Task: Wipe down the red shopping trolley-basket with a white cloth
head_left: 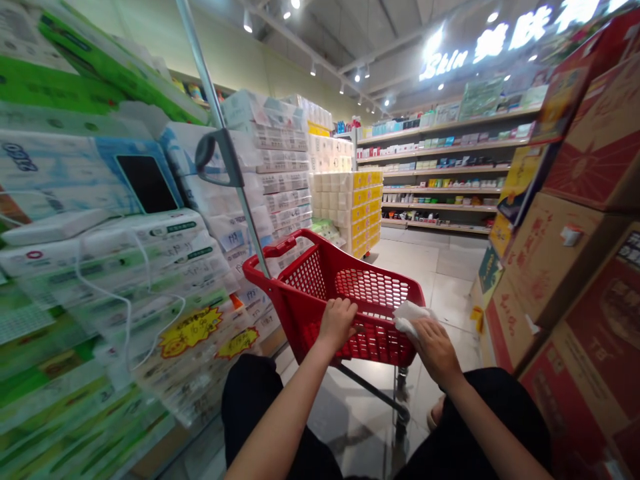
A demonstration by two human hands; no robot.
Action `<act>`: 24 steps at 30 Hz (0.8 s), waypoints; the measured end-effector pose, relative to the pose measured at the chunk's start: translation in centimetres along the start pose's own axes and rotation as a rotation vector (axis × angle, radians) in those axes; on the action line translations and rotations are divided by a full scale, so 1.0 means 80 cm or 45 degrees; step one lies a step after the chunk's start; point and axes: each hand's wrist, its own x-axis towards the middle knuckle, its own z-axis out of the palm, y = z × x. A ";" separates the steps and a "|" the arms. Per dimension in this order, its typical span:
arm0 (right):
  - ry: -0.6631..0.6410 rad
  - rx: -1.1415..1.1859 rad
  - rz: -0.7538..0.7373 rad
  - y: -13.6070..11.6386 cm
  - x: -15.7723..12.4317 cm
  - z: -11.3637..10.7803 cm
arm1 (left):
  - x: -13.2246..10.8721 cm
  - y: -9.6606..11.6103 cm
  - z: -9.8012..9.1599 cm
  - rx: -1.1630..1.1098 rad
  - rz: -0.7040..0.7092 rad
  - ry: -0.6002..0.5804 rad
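A supermarket aisle is seen walled on the left by stacked tissue packs [100,267] and on the right by piled cardboard boxes [575,267], with stocked shelves [440,167] and a yellow pallet stack [357,207] at the far end under bright ceiling lights. Between the two walls, on the tiled floor [430,280], a red trolley basket [307,277] is parked just in front of the person's knees. Its near rim is gripped by the left hand [337,322], fingers curled down over the edge. At the near right corner a white cloth [407,315] is pressed against the rim under the right hand [435,347], whose fingers are laid almost flat over it and closed only enough to keep it bunched. Wiping of the rim appears to be the step in hand. A further pass along the edge would call for the basket to be kept steady by the left hand while the cloth is slid with even pressure. Room is tight. A slanted metal pole [235,173] with a grey clamp rises just beyond the basket's far left corner, and the boxes crowd in on the right. A dark-screened device [147,183] and a loose white cable [127,303] are seen resting on the tissue packs, near the left elbow.
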 end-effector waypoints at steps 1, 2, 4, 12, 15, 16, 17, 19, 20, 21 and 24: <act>-0.008 -0.028 0.025 -0.011 0.007 0.000 | 0.000 0.001 0.002 0.006 0.000 -0.010; -0.012 -0.054 0.048 -0.024 0.015 0.001 | 0.001 0.004 0.004 0.004 0.002 -0.016; -0.007 -0.100 0.075 -0.057 0.033 0.007 | 0.003 0.010 0.007 -0.007 -0.001 -0.015; -0.049 -0.101 -0.044 -0.143 0.075 0.022 | 0.013 0.025 0.019 0.007 -0.046 0.048; -0.113 -0.073 -0.186 -0.110 0.059 0.004 | 0.011 0.024 0.018 -0.055 -0.030 0.027; -0.125 -0.074 -0.195 -0.094 0.051 -0.003 | 0.011 0.024 0.018 -0.072 -0.037 0.026; -0.127 -0.076 -0.187 -0.077 0.043 -0.010 | 0.010 0.023 0.017 -0.082 -0.050 0.029; -0.108 -0.083 -0.129 -0.043 0.024 -0.020 | 0.009 0.023 0.016 -0.089 -0.069 0.035; -0.082 -0.084 -0.097 -0.027 0.016 -0.024 | 0.009 0.023 0.017 -0.090 -0.072 0.037; -0.055 -0.089 -0.063 -0.013 0.009 -0.027 | 0.010 0.024 0.017 -0.091 -0.071 0.039; -0.014 -0.117 -0.014 0.016 -0.003 -0.031 | 0.011 0.025 0.019 -0.091 -0.055 0.044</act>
